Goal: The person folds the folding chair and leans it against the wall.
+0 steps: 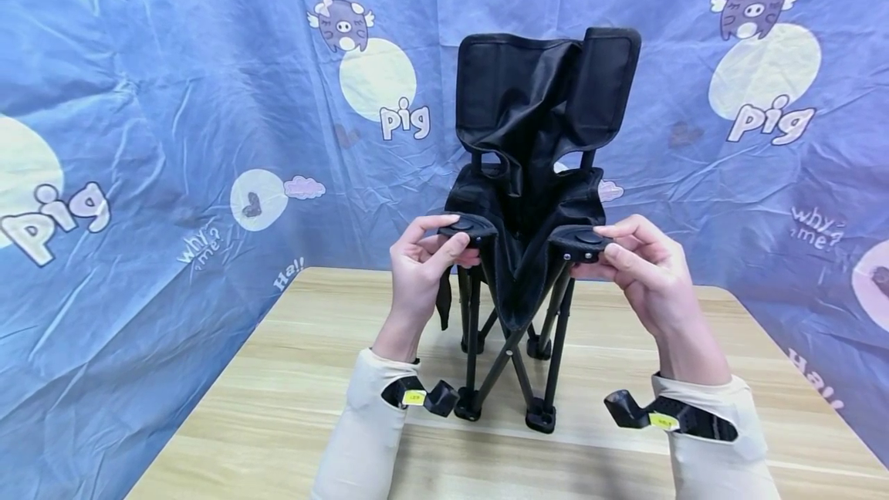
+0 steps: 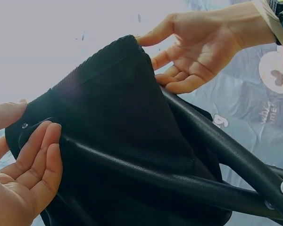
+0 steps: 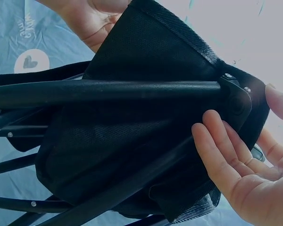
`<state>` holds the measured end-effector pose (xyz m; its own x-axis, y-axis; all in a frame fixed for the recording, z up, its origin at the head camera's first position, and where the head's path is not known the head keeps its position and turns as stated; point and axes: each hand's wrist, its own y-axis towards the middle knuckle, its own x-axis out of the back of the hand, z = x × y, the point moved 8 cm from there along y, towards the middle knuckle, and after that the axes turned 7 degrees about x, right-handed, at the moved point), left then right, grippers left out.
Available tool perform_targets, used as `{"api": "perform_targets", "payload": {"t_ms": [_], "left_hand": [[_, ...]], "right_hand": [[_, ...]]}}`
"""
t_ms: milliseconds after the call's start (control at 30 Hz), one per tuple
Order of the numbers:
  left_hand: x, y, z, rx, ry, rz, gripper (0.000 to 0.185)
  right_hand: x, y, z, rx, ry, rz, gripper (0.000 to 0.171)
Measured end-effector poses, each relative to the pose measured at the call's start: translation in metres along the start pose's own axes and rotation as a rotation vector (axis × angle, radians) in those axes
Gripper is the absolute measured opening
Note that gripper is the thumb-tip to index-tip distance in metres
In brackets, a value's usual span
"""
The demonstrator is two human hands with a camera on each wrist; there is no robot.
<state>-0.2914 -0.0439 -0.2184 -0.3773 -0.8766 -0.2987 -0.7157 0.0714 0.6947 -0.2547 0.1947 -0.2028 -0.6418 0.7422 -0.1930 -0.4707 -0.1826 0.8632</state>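
A black folding chair (image 1: pixel 517 284) stands upright on the table, partly opened, its fabric seat sagging in a V between the two front corners. My left hand (image 1: pixel 424 253) pinches the left front corner, thumb and index finger on the rounded black end. On the other side, my right hand (image 1: pixel 642 261) pinches the right front corner (image 1: pixel 579 239) the same way. From below, the left wrist view shows the left hand's fingers (image 2: pixel 42 160) at the underside of a riveted corner. The right wrist view has the right hand (image 3: pixel 245 169) around the corner joint (image 3: pixel 236 96), fingers beneath it.
The chair's crossed legs end in black feet (image 1: pixel 540 415) on the light wooden table (image 1: pixel 292 400). Its backrest (image 1: pixel 517 83) rises behind the seat, folded inward. A blue curtain (image 1: pixel 208 99) printed with pigs hangs close behind the table and along both sides.
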Motion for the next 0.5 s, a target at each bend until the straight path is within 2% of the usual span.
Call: {"api": "perform_targets", "payload": {"t_ms": [200,400,500], "left_hand": [[-0.006,0.0,0.001,0.01,-0.018,0.001,0.027],[-0.012,0.0,0.002,0.009,-0.011,0.005,0.021],[-0.014,0.0,0.002,0.008,-0.005,0.01,0.025]], "right_hand": [[-0.002,0.001,-0.001,-0.001,0.002,0.007,0.025],[-0.004,0.001,-0.001,-0.007,-0.002,0.005,0.025],[-0.005,0.001,-0.001,-0.01,-0.007,0.005,0.025]]}}
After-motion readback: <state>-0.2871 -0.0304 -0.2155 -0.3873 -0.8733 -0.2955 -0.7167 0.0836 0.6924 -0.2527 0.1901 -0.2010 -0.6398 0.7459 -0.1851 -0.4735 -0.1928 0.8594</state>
